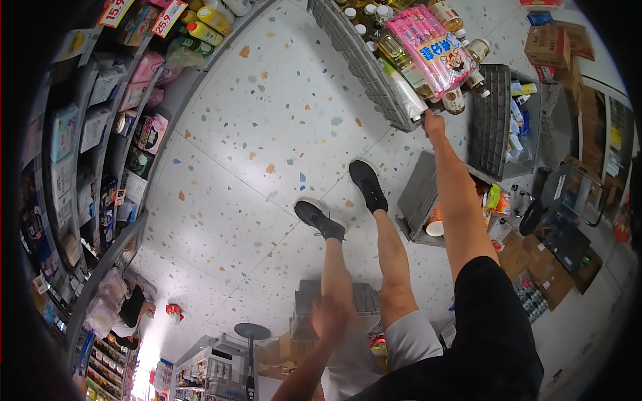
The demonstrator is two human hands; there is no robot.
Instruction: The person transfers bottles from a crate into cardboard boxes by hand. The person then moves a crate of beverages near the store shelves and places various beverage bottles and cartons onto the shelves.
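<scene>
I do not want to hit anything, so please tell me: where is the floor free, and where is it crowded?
The widest bare floor lies between the left shelves and the bottle crate, reaching back to the black shoes. It is crowded on the right, beyond the right hand: crates and cardboard boxes leave only narrow gaps.

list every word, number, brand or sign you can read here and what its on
"15.9" on a price sign above the shelves, at the picture's edge
"25.9" on the next price sign
Pink pack in the grey crate: large characters, not clear enough to quote
Bottles in that crate: labels too small to read
Shelf packages: print too small or blurred
</scene>
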